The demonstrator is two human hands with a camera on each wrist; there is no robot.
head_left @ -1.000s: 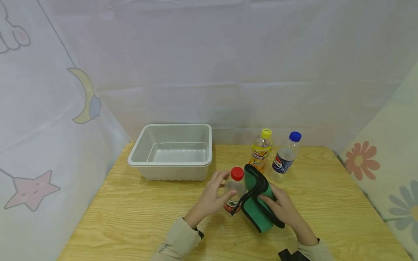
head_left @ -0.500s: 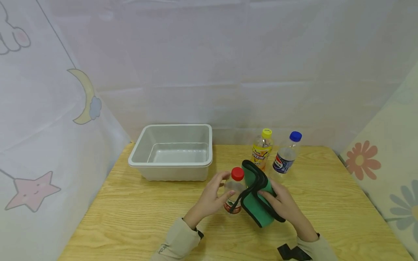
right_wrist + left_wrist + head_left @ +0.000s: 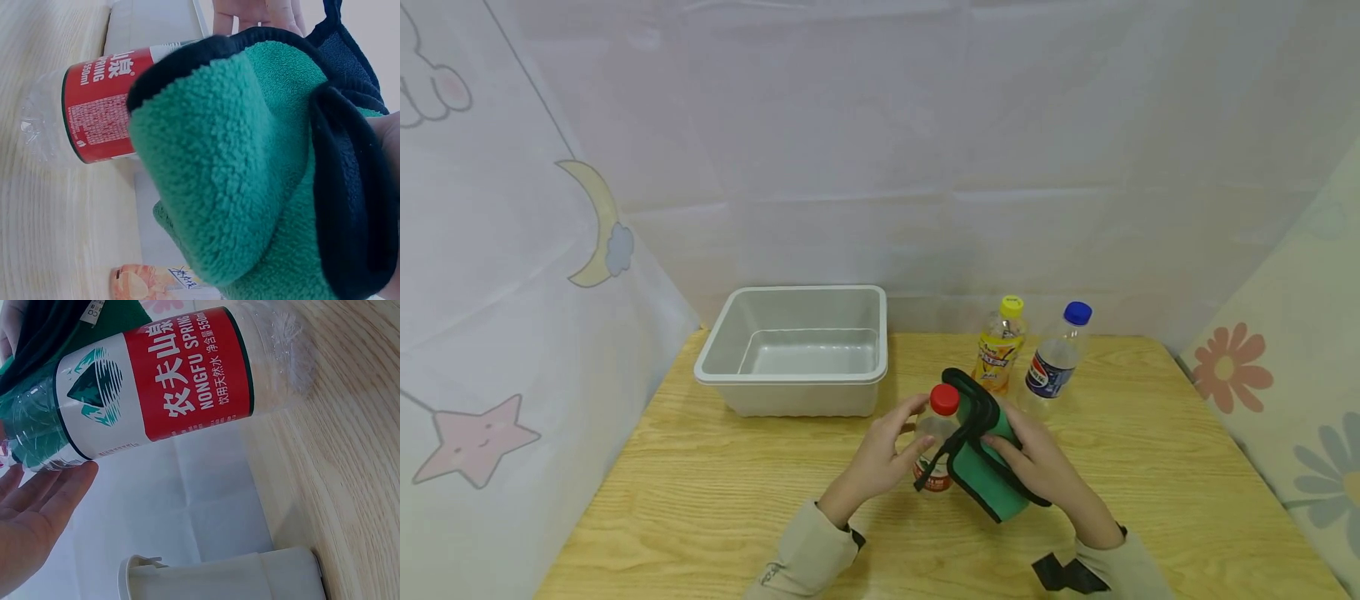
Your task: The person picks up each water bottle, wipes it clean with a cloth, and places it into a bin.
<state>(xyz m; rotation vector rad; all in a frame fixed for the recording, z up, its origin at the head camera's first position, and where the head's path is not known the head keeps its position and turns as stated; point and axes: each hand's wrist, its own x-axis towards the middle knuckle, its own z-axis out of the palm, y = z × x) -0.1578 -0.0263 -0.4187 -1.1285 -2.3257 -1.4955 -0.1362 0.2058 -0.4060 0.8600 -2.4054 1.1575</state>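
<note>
A clear plastic water bottle (image 3: pixel 934 467) with a red cap and a red-and-white label stands upright on the table. My left hand (image 3: pixel 880 450) holds it from the left near its upper part, thumb in front and fingers behind. Against the bottle's right side lies a folded green cloth (image 3: pixel 988 483) with black edging, gripped by my right hand (image 3: pixel 1037 458). In the right wrist view the fluffy cloth (image 3: pixel 206 156) hides part of the bottle (image 3: pixel 100 106). The label of the bottle (image 3: pixel 181 375) faces the left wrist view.
A pale plastic bin (image 3: pixel 805 396) sits at the back left of the wooden table (image 3: pixel 722 500). Behind the cloth stand a yellow-capped drink bottle (image 3: pixel 998 350) and a blue-capped Pepsi bottle (image 3: pixel 1051 367). A printed curtain (image 3: pixel 850 167) hangs behind the table.
My right hand has moved the cloth a little up and left, closer against the water bottle. My left hand and the bottle have barely moved.
</note>
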